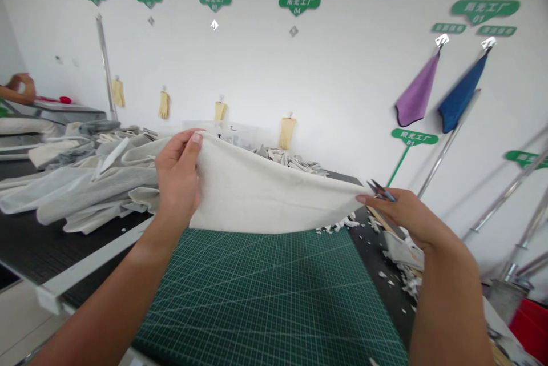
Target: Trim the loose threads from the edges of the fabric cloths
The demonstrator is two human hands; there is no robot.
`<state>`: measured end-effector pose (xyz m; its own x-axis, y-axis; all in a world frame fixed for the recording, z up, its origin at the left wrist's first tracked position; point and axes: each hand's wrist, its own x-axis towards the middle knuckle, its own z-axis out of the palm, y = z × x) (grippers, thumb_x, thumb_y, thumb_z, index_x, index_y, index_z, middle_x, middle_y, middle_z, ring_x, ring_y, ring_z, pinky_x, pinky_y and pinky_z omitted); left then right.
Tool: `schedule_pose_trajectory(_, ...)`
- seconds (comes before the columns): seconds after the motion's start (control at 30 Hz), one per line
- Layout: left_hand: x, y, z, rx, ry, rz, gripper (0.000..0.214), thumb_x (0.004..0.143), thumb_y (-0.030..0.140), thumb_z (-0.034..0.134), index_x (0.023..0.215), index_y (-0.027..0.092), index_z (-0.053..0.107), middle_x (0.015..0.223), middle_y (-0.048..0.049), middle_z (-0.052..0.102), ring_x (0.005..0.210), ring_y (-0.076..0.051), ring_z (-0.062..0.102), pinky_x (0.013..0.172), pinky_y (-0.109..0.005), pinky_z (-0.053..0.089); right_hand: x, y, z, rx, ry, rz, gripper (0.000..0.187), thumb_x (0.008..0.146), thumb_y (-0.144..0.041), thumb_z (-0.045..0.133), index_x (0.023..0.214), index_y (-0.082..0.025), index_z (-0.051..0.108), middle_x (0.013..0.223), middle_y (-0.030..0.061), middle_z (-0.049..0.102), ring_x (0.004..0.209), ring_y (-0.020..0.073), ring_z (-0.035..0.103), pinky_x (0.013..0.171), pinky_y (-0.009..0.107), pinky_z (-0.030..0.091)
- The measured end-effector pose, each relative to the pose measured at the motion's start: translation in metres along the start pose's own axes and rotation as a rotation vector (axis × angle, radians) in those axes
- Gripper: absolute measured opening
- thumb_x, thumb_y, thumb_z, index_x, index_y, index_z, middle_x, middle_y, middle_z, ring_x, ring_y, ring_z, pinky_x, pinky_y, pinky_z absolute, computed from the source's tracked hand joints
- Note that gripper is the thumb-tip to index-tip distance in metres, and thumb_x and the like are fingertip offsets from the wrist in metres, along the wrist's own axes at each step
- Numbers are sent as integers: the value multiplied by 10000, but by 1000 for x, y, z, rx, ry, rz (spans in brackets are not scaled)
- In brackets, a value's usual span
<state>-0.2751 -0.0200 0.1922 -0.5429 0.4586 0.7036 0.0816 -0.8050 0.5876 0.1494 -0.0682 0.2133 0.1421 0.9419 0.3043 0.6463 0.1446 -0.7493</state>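
A white cloth (265,189) is stretched in the air above the green cutting mat (274,292). My left hand (178,175) pinches its upper left corner, thumb on top. My right hand (405,214) grips the right corner of the same cloth, fingers closed. Small thread snips (381,189) with dark blades also sit in my right hand, pointing left along the cloth's edge.
A heap of pale cloths (85,183) lies left on the dark table. Fabric scraps (400,263) litter the right side. Purple (417,95) and blue (460,97) cloths hang on the wall. Metal poles (505,194) lean at right. Another person's hand (19,87) is far left.
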Motion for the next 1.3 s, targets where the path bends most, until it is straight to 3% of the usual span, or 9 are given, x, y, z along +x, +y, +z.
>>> schedule_pose_trajectory(0.23,10,11,3,-93,-67,-41,309,909,438,645,1089,189,670,1032,-9,672,908,-126,580,732,-267,491,-18,-17,-12,452,257,-84,419,713,-451,852,902,-172,604,570,-85,258,485,69,192,491,294,97)
schedule_pose_trajectory(0.5,7,15,3,-62,-149,-119,335,872,484,660,1079,222,686,1008,-23,698,932,-174,628,742,-305,519,-26,-28,-18,550,240,-118,360,730,-390,854,817,-185,571,610,-84,218,491,56,152,478,296,67)
schedule_pose_trajectory(0.63,-16,25,8,13,-562,-296,284,876,448,650,1027,222,731,1049,-64,721,990,-237,642,863,-390,524,-32,-45,-1,537,120,-129,349,772,-417,812,790,-197,542,572,-94,203,488,60,129,455,269,84)
schedule_pose_trajectory(0.77,-54,44,27,-33,-1088,-378,203,881,401,656,948,246,768,1359,-51,610,1295,-309,510,1070,-453,423,-43,-75,38,446,-79,-182,325,795,-432,778,784,-193,559,542,-87,253,492,70,193,453,236,166)
schedule_pose_trajectory(0.93,-98,49,51,-261,-1345,-503,293,898,412,630,1063,207,759,1222,-83,692,1195,-296,581,1079,-442,413,-52,-101,89,363,-349,-223,340,810,-489,719,755,-181,584,596,-42,420,528,84,351,482,214,277)
schedule_pose_trajectory(1.03,-105,34,54,-314,-1309,-589,352,903,410,622,1125,160,731,1166,-95,716,1162,-300,593,1038,-420,435,-48,-100,100,288,-370,-269,322,845,-490,665,796,-172,650,707,1,557,607,112,462,528,217,342)
schedule_pose_trajectory(1.13,-87,4,45,-93,-1117,-476,311,914,410,595,1038,163,738,1105,-77,727,1094,-289,613,995,-386,441,-39,-92,95,170,-288,-235,336,857,-506,647,927,-184,714,687,-3,562,566,109,436,499,216,312)
schedule_pose_trajectory(1.2,-65,-21,31,220,-835,-282,280,924,390,564,983,178,737,1044,-65,724,1027,-283,620,971,-387,432,-36,-86,86,137,-247,-200,356,856,-520,649,973,-193,725,667,-8,544,525,95,380,472,214,270)
schedule_pose_trajectory(1.3,-31,-63,-2,678,-227,72,308,969,342,466,1115,179,683,1142,-103,651,1141,-307,545,1051,-429,351,-36,-82,72,152,-258,-178,368,868,-540,639,916,-187,730,612,-21,460,506,87,303,455,218,217)
